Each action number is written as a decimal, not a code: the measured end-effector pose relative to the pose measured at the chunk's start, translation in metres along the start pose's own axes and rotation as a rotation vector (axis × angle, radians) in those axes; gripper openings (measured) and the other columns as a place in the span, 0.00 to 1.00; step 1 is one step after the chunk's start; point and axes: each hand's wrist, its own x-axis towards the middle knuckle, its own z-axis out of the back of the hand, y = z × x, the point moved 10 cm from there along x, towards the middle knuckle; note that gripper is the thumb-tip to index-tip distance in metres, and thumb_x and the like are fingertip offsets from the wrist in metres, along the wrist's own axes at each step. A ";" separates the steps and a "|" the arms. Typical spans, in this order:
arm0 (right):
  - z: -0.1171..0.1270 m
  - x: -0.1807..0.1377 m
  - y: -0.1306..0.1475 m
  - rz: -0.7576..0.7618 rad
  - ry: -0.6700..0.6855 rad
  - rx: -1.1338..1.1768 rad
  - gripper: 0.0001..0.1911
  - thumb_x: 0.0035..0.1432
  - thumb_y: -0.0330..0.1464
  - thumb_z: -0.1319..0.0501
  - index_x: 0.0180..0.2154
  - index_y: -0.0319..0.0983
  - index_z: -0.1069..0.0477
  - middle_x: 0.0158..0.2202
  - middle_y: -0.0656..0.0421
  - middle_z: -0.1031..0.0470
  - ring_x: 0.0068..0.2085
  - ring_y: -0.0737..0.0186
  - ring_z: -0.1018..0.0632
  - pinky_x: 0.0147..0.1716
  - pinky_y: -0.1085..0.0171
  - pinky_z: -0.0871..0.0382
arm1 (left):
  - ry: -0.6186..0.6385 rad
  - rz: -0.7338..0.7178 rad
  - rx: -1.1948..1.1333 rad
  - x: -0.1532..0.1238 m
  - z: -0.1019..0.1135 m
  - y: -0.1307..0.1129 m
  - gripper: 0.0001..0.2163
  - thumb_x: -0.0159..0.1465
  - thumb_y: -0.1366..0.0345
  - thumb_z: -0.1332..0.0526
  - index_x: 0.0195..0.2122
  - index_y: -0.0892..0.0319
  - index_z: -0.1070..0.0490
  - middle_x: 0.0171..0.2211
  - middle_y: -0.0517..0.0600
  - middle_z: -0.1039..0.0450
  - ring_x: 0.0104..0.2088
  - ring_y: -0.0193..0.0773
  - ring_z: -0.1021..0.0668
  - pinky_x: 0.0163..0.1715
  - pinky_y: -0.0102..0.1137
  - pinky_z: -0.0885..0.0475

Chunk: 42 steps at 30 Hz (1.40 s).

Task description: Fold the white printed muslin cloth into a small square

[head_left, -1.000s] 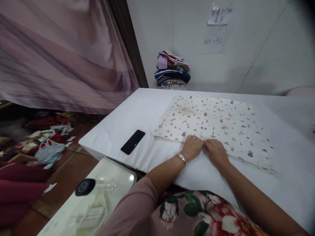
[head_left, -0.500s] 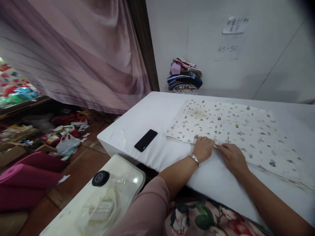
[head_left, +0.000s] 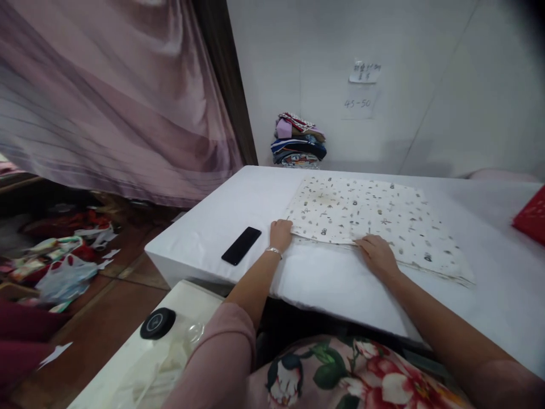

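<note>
A white cloth with small scattered prints (head_left: 361, 213) lies folded in layers on the white-covered table (head_left: 238, 199). A faint brownish stain marks its far left part. My left hand (head_left: 281, 236), with a silver bracelet at the wrist, is closed on the cloth's near left corner. Along the near edge, around its middle, my right hand (head_left: 375, 254) pinches the cloth between thumb and fingers. Between the two hands the top layer's edge sits slightly apart from the layer below.
Left of my left hand lies a black phone (head_left: 241, 245). A stack of folded fabrics (head_left: 298, 141) stands against the wall at the back. Something red (head_left: 531, 217) shows at the right edge. A cream surface with a round black object (head_left: 158, 323) is at lower left, beside a pink curtain (head_left: 170, 113).
My left hand has moved left along the near edge to the cloth's corner, away from my right hand. The view has turned right, bringing the red thing into sight.
</note>
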 end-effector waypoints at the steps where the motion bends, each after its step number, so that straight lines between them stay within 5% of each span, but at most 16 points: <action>1: -0.003 0.000 0.000 0.005 0.017 0.002 0.16 0.64 0.33 0.51 0.41 0.39 0.24 0.37 0.52 0.26 0.40 0.55 0.29 0.39 0.58 0.35 | -0.005 -0.012 -0.012 -0.003 0.001 0.005 0.13 0.57 0.78 0.44 0.42 0.60 0.30 0.43 0.56 0.26 0.48 0.48 0.30 0.48 0.42 0.40; 8: -0.017 0.000 -0.005 -0.029 0.120 -0.034 0.16 0.64 0.34 0.51 0.42 0.39 0.25 0.37 0.52 0.26 0.40 0.56 0.29 0.41 0.58 0.34 | -0.087 -0.142 -0.111 -0.023 0.005 -0.013 0.12 0.63 0.76 0.48 0.43 0.58 0.30 0.44 0.52 0.26 0.48 0.43 0.31 0.50 0.39 0.43; 16: -0.020 0.003 -0.004 -0.082 0.167 -0.115 0.13 0.62 0.31 0.49 0.41 0.39 0.27 0.37 0.54 0.26 0.40 0.57 0.28 0.41 0.60 0.34 | -0.081 -0.079 -0.172 -0.019 0.002 -0.001 0.10 0.67 0.67 0.49 0.41 0.57 0.27 0.39 0.50 0.24 0.43 0.41 0.28 0.46 0.39 0.40; 25: -0.023 0.005 -0.022 -0.297 0.243 0.119 0.13 0.60 0.35 0.48 0.36 0.39 0.26 0.36 0.55 0.25 0.40 0.58 0.27 0.41 0.61 0.35 | -0.072 -0.106 -0.093 -0.014 0.007 -0.008 0.11 0.65 0.69 0.49 0.42 0.58 0.29 0.41 0.54 0.27 0.44 0.45 0.28 0.46 0.41 0.38; 28: -0.025 0.007 -0.025 -0.356 0.275 0.152 0.15 0.60 0.36 0.49 0.33 0.39 0.25 0.35 0.55 0.24 0.39 0.59 0.26 0.39 0.62 0.35 | -0.159 -0.194 -0.070 -0.015 0.016 -0.026 0.14 0.61 0.75 0.47 0.46 0.58 0.31 0.46 0.55 0.29 0.48 0.45 0.30 0.52 0.44 0.40; 35: -0.026 0.009 -0.030 -0.462 0.280 0.183 0.14 0.58 0.35 0.49 0.31 0.39 0.26 0.35 0.55 0.24 0.38 0.58 0.26 0.37 0.63 0.36 | -0.211 -0.737 -0.015 -0.033 0.001 -0.119 0.10 0.61 0.78 0.46 0.36 0.58 0.30 0.51 0.53 0.31 0.54 0.41 0.33 0.59 0.44 0.45; 38: -0.027 0.008 -0.031 -0.499 0.280 0.212 0.13 0.58 0.35 0.49 0.32 0.40 0.26 0.36 0.55 0.23 0.39 0.58 0.26 0.38 0.63 0.36 | -0.189 -0.757 -0.037 -0.024 -0.008 -0.136 0.07 0.63 0.74 0.45 0.34 0.58 0.29 0.48 0.51 0.30 0.52 0.41 0.31 0.58 0.43 0.42; 42: -0.026 0.007 -0.032 -0.528 0.254 0.218 0.13 0.58 0.35 0.48 0.32 0.40 0.26 0.36 0.55 0.23 0.40 0.57 0.26 0.40 0.63 0.35 | -0.117 -0.643 -0.133 -0.004 -0.014 -0.131 0.04 0.63 0.69 0.42 0.35 0.57 0.27 0.48 0.51 0.29 0.52 0.42 0.31 0.56 0.44 0.41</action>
